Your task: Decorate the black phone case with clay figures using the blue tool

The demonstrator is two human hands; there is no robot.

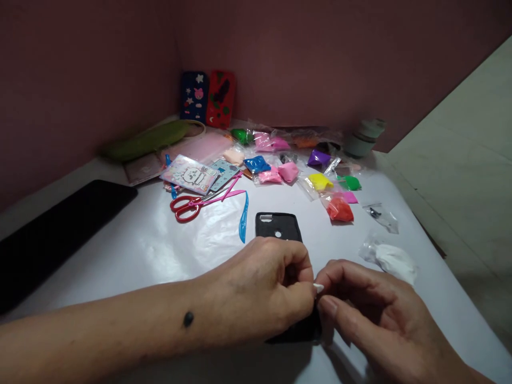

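A small piece of white clay (319, 288) is pinched between the thumb and curled forefinger of my left hand (276, 288). Close on its right is my right hand (372, 314), fingers curved, with thumb and forefinger a little apart at the tip of the clay. Under both hands a black phone case (280, 226) lies on the white table; my left hand covers its middle. A plastic bag of white clay (396, 262) lies beyond my right hand. A dark round spot (188, 319) shows on my left forearm.
Red-handled scissors (186, 208), a blue plastic clay tool (244, 218) and cards (190, 173) lie left of centre. Several bagged clays, such as red (340, 209) and yellow (320, 182), fill the back. Two decorated cases (221, 98) lean on the wall. A black slab (60, 234) is at left.
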